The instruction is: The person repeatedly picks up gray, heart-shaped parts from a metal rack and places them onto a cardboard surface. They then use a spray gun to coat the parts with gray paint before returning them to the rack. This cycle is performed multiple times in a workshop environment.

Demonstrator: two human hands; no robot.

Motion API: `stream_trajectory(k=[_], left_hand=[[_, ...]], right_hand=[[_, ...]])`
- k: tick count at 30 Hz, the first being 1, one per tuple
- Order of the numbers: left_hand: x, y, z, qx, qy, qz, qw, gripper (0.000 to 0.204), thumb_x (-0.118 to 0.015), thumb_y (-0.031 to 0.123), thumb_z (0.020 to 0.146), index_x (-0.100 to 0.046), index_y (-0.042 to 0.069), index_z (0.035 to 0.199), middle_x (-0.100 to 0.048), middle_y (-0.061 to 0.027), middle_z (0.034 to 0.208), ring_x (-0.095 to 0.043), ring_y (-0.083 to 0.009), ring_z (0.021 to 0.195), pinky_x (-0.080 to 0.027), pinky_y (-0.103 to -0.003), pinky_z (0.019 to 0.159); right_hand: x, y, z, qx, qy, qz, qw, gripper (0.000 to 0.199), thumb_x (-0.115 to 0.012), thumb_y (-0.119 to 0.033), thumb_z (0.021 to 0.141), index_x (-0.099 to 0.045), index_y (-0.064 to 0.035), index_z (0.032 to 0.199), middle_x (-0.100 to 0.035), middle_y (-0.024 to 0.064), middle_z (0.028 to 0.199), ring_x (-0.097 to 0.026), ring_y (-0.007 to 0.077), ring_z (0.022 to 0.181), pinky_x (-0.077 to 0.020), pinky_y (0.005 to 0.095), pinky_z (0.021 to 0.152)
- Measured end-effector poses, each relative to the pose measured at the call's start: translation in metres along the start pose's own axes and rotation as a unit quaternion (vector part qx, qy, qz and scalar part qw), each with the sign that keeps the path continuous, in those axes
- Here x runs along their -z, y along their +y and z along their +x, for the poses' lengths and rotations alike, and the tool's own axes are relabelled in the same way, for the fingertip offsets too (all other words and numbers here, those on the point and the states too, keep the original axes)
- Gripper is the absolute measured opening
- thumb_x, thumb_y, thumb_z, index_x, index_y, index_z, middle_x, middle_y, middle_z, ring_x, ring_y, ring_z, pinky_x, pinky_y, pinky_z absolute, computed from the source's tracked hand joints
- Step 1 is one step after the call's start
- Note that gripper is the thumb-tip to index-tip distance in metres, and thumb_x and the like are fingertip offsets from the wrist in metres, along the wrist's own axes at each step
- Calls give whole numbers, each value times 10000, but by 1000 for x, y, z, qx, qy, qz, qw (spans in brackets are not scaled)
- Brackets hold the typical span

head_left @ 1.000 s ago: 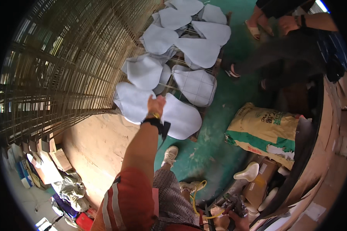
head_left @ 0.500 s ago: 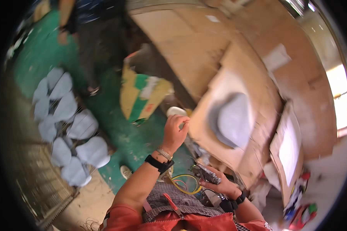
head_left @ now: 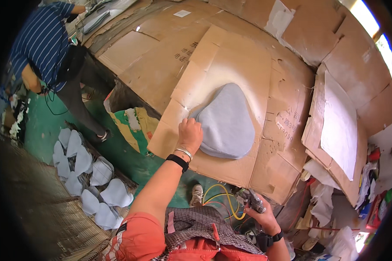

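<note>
A thick grey pad [head_left: 228, 124], shaped like a rounded triangle, lies on a brown cardboard sheet [head_left: 244, 52] marked with whitish overspray. My left hand [head_left: 190, 135], fingers curled together, pinches the pad's left edge. Low in the picture, my right hand [head_left: 266, 216] is closed around a spray gun [head_left: 252, 201] caked with dark residue. The gun stays near my body, apart from the pad. A yellow hose [head_left: 220, 187] loops beside it.
Several grey pads [head_left: 91, 174] lie on a rack at the lower left. A person in a striped shirt [head_left: 45, 43] stands at the far left. A tilted board with white paper [head_left: 339, 126] is on the right. A torn yellow-green carton [head_left: 133, 128] stands beside the table.
My left hand has come onto the pad's left edge from beside the table. My view has shifted, showing more of the other person. The spray gun stays in my right hand.
</note>
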State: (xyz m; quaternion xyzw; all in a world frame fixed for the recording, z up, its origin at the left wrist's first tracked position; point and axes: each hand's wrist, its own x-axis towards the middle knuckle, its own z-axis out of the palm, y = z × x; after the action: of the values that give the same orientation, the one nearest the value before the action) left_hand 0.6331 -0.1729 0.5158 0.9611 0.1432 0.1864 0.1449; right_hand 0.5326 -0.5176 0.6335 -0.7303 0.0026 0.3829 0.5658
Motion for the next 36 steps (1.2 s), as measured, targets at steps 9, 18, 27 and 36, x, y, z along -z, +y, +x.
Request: stream_trajectory(k=[9,18,27,36], left_hand=[[144,18,16,232,-25,-883,406,231,-530,23,808,-557,1,1037,-648,-81,978,-628,-169,863,-512,-320,800],[269,-77,-211,310,178,-874,330,631,-511,-40,738,-364,41,1346,-501,-89,1285,-493,-205,1192,-392,-367,1019],[187,-307,-397,408,449,-730,315,431,-453,-54,765,-501,39,1183,-563,-98,1195,-520,-247,1155,-409,-422,993],[94,-589,-485,404,678,-583,193,437,-404,-65,741,-473,59,1154,-522,-114,1146,-508,-314,1069,-409,-532,944]], right_hand=[[-14,-3,40,4,-25,4,1000,457,-692,-16,753,-537,-12,1182,-603,6,851,-563,98,804,-470,256,746],[-116,2,81,-73,-167,-63,981,362,-650,41,753,-551,5,1099,-609,52,841,-612,141,746,-532,283,692],[-269,34,125,-121,-321,-238,909,436,-702,-10,742,-541,1,1147,-626,31,834,-606,121,755,-513,271,704],[-390,70,136,-224,-223,-348,883,140,-684,-104,825,-656,-72,959,-547,-23,609,-357,70,335,-264,229,322]])
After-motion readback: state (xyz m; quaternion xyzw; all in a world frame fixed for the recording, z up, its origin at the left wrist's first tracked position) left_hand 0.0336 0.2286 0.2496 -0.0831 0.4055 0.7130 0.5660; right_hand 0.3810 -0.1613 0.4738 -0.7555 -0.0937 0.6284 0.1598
